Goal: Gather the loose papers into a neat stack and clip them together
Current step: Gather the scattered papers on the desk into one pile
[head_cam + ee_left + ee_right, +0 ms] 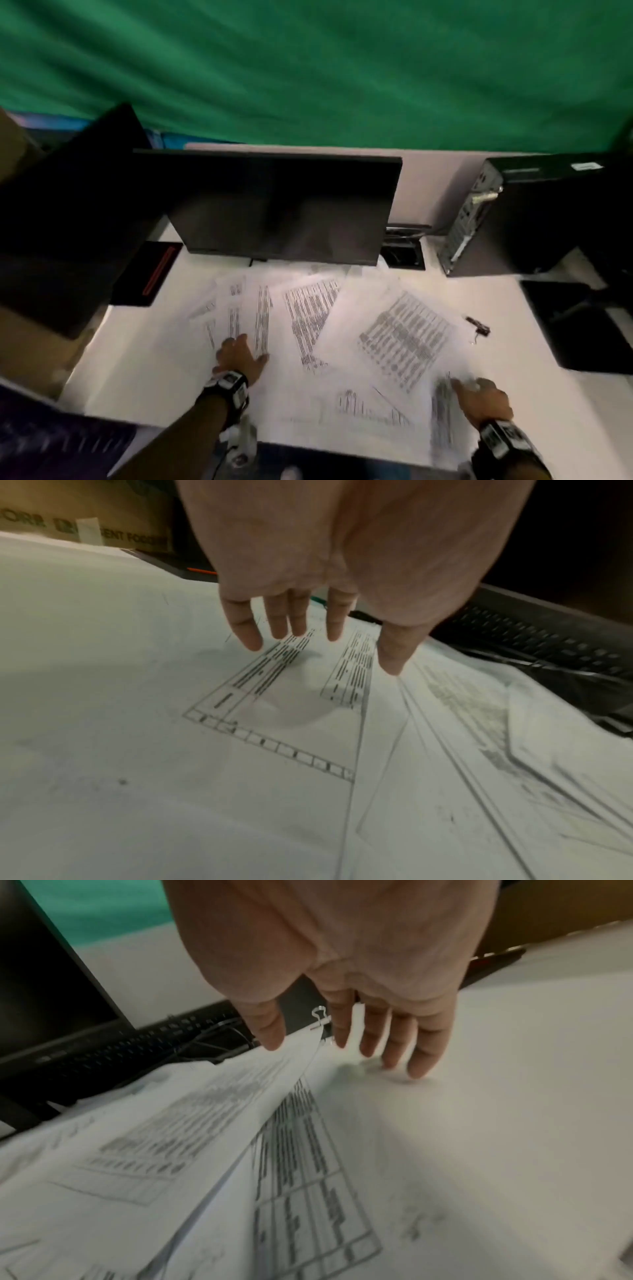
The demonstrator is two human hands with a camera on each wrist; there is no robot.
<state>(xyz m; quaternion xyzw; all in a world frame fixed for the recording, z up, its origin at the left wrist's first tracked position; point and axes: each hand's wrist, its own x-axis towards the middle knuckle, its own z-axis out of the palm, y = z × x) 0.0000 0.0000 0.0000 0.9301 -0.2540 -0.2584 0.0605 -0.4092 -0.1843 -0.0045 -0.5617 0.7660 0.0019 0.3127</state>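
Several printed sheets lie fanned and overlapping across the white desk. My left hand is spread over the leftmost sheets; in the left wrist view this hand has straight fingers just above a sheet with a printed table. At the right edge of the spread is my right hand. In the right wrist view its fingertips touch the desk and its thumb meets the raised corner of a sheet. A small black binder clip lies on the desk beyond the right hand, its wire handle showing.
A dark monitor stands right behind the papers, with a second one at the left. A computer tower and a black pad are on the right. A keyboard lies under the monitor, and a cardboard box stands at far left.
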